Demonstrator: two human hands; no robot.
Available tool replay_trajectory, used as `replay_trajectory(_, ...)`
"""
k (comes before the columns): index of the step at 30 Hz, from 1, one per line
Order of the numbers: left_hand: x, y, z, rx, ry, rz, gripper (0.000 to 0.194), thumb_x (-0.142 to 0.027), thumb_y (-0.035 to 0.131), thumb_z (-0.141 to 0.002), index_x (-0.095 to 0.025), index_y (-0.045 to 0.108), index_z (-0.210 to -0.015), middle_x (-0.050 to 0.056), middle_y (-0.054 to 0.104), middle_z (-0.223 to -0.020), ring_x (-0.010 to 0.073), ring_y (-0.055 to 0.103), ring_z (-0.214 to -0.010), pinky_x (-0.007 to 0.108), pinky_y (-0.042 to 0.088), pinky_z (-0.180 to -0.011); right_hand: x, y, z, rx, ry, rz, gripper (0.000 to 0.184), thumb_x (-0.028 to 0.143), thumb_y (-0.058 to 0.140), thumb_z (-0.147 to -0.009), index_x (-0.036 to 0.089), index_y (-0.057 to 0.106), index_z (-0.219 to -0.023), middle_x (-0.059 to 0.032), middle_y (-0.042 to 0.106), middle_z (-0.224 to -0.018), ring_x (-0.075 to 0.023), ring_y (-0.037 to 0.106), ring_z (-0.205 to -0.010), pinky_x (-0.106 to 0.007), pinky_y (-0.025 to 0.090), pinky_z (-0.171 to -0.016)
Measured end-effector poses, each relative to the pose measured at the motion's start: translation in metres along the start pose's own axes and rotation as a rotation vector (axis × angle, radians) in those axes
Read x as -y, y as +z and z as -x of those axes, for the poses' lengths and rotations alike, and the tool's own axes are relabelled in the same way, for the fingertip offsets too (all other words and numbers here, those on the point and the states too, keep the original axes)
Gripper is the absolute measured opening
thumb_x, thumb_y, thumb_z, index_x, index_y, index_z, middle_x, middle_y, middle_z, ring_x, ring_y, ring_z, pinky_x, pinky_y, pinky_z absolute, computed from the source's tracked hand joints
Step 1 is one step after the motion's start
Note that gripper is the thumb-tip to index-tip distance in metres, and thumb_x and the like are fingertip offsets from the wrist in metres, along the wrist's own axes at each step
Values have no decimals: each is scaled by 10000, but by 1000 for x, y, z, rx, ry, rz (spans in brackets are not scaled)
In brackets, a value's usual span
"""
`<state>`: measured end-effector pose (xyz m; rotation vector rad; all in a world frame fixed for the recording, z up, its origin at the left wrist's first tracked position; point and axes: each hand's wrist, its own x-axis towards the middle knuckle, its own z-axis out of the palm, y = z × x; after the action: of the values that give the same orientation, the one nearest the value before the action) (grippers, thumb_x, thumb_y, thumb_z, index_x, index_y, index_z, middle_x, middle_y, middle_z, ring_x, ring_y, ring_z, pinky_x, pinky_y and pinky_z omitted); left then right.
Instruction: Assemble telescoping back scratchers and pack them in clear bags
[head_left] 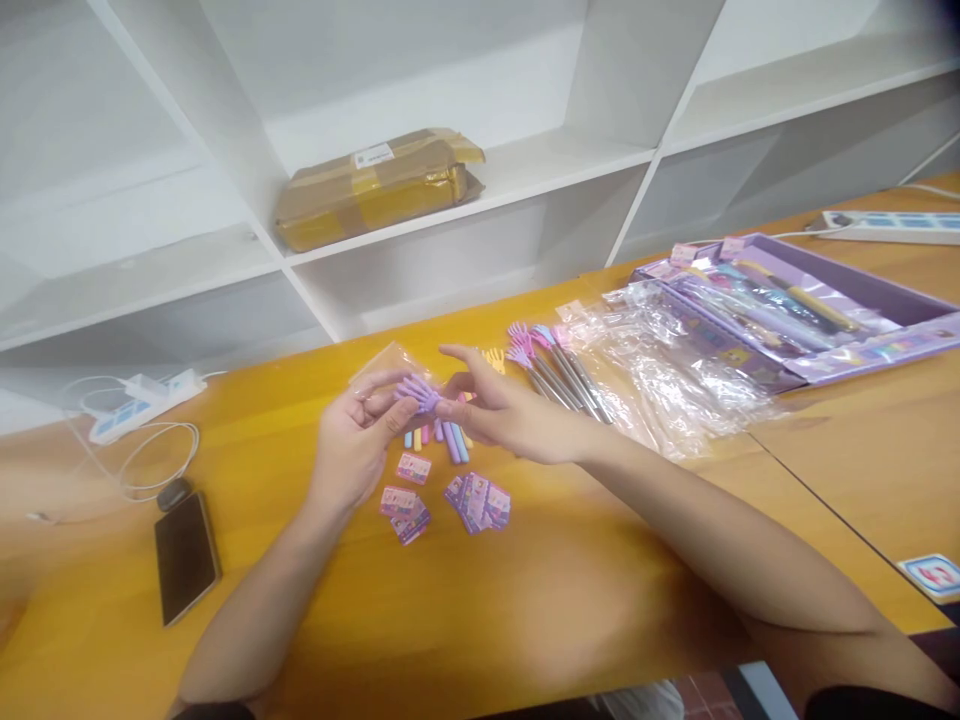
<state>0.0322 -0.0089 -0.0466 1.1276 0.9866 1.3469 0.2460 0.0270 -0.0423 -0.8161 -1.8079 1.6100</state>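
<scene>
A purple hand-shaped back scratcher head (pixel 418 392) is held up over the table between my two hands. My left hand (pixel 352 435) pinches it between thumb and fingers, with a clear plastic bag (pixel 391 362) at the same fingers. From the other side, my right hand (pixel 514 412) grips its neck with the thumb, the index finger stretched out; its other fingers are partly hidden. Below lie pastel handle-like sticks (pixel 453 442), partly covered by my hands. Nearer me are small printed cards (pixel 477 502) in a fanned group and more cards (pixel 405 505) to their left.
Several back scratchers (pixel 562 370) with metal rods lie right of my hands, beside a heap of clear bags (pixel 667 370). Behind is a purple display box (pixel 885 290) with packed items. A phone (pixel 186 558) and power strip (pixel 146 405) are left. A taped carton (pixel 375 190) sits on the shelf.
</scene>
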Motion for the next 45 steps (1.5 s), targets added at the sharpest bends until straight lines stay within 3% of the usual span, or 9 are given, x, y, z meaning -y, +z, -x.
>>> replay_trajectory(4,2,1,-1,0,0,24,385,-354,895,-841,-150,734,-1124,103,840,-959,300,821,-968,500,682,-925,1,4,1,-45,14,-16,739,459,607,-1041,197,224,-1616,-46,637,-1062,-104,529,-671,-245,455,-543)
replay_trajectory(12,1,-1,-3,49,-36,-43,353,-436,830,-901,-132,763,-1068,158,823,-1108,311,812,-1021,439,683,-907,9,-1,6,-37,41,-77,588,370,471,-1113,177,227,-1611,59,514,-806,-90,446,-557,-247,388,-502)
replay_trajectory(20,16,2,0,80,-103,-69,357,-419,861,-870,-127,789,-1064,135,833,-1043,293,821,-918,447,691,-885,5,6,5,14,79,6,653,392,471,-1116,142,177,-1643,32,572,-813,-103,497,-589,-241,428,-515)
replay_trajectory(24,11,1,-4,-18,-12,-45,308,-390,874,-856,-125,797,-993,127,835,-998,267,820,-899,404,692,-869,5,0,3,49,127,7,763,458,558,-1082,172,133,-1647,-9,644,-932,-89,540,-578,-233,446,-498)
replay_trajectory(26,2,-6,-11,-116,89,-31,304,-385,885,-842,-125,794,-971,115,832,-977,237,817,-880,353,690,-844,5,-9,2,92,168,48,693,512,597,-1054,187,288,-1582,-9,664,-917,-80,527,-540,-225,411,-455)
replay_trajectory(28,-6,-15,-18,-207,176,-4,307,-369,903,-821,-127,790,-972,94,828,-955,198,809,-852,297,684,-814,3,-18,1,108,179,166,476,561,570,-1052,193,552,-1354,7,640,-815,-79,493,-512,-222,357,-423)
replay_trajectory(30,-12,-22,-24,-257,213,23,306,-350,921,-799,-127,784,-958,70,820,-923,172,800,-813,269,680,-791,1,-26,0,72,134,280,402,563,509,-1073,195,668,-1105,10,604,-752,-81,479,-519,-224,338,-436)
replay_trajectory(34,-13,-26,-26,-252,194,41,315,-375,913,-807,-123,781,-943,65,814,-910,175,801,-802,293,689,-807,-3,-32,-3,5,27,345,411,519,474,-1088,200,731,-1062,18,554,-719,-95,486,-579,-241,366,-530)
replay_trajectory(45,-7,-17,-20,-165,102,33,341,-401,926,-796,-122,781,-927,80,816,-861,249,825,-862,375,699,-861,0,-33,-3,-1,-26,383,479,567,490,-1060,181,771,-1093,10,581,-725,-117,455,-650,-273,346,-604)
